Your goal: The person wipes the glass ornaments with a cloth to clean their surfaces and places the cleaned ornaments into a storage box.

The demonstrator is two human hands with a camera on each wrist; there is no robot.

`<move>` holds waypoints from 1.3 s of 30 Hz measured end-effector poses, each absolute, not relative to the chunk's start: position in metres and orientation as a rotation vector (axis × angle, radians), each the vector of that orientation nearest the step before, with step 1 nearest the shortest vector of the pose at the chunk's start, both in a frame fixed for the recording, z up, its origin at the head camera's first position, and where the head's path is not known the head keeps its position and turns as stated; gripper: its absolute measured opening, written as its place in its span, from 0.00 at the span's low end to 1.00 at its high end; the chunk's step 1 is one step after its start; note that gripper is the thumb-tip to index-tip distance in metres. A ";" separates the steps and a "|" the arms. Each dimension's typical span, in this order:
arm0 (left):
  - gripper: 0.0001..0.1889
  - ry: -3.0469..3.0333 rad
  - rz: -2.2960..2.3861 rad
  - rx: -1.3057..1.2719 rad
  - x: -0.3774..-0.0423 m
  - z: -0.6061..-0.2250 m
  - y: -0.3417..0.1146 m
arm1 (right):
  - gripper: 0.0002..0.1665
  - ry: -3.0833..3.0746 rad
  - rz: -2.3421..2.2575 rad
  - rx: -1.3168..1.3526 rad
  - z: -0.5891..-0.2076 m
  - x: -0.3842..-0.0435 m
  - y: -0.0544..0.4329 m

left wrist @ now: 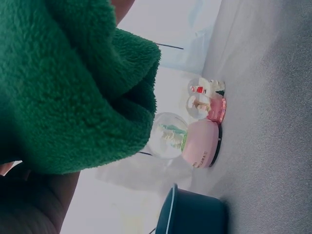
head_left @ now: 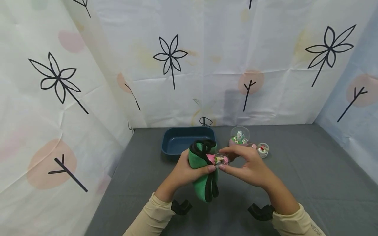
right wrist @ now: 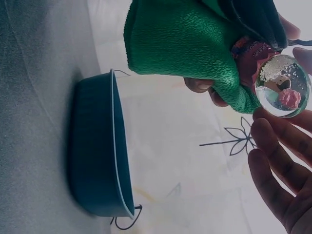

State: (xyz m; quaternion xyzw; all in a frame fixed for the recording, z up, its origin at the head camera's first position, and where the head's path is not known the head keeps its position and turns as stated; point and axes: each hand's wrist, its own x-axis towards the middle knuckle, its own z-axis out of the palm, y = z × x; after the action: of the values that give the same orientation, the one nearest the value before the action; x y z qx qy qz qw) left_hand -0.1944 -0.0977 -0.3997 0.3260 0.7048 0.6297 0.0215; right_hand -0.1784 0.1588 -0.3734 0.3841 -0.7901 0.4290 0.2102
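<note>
My left hand point(head_left: 189, 168) grips a folded green cloth point(head_left: 199, 160) with black edging, wrapped about the pink base of a small snow globe point(head_left: 220, 159). The right wrist view shows the clear ball of this snow globe point(right wrist: 283, 87), with a small figure and a pink piece inside, sticking out of the cloth point(right wrist: 180, 41). My right hand point(head_left: 249, 166) pinches the ball between thumb and fingertips, its other fingers spread out beside it. In the left wrist view the cloth point(left wrist: 73, 87) hides most of the left hand and the held snow globe.
A dark blue tray point(head_left: 189, 128) stands behind the hands. To its right are a larger snow globe point(head_left: 240, 135) on a pink base, a smaller pink-based globe point(left wrist: 217, 108) and a small globe point(head_left: 262, 150) with a red and white figure. Printed white cloth walls point(head_left: 206, 98) border the grey tabletop point(head_left: 295, 164).
</note>
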 end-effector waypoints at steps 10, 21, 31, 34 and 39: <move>0.29 2.204 1.924 1.040 -0.195 -0.401 -0.097 | 0.29 -2.164 1.201 1.084 -0.373 -0.179 0.164; 0.28 2.191 1.895 1.005 -0.195 -0.401 -0.097 | 0.31 -1.985 1.324 1.145 -0.371 -0.183 0.174; 0.29 2.199 1.864 1.009 -0.198 -0.401 -0.100 | 0.32 -1.986 1.277 1.091 -0.364 -0.184 0.181; 0.30 2.212 1.855 1.020 -0.199 -0.401 -0.100 | 0.31 -1.964 1.267 1.089 -0.363 -0.186 0.182; 0.30 2.233 1.824 1.012 -0.199 -0.401 -0.100 | 0.29 -1.953 1.261 1.082 -0.364 -0.187 0.184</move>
State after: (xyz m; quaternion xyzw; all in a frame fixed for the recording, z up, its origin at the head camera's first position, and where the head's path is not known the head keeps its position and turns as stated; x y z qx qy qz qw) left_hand -0.1994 -0.1005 -0.4014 0.3309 0.7300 0.5964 0.0430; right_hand -0.1873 0.1844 -0.3636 0.4044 -0.7301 0.4715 0.2848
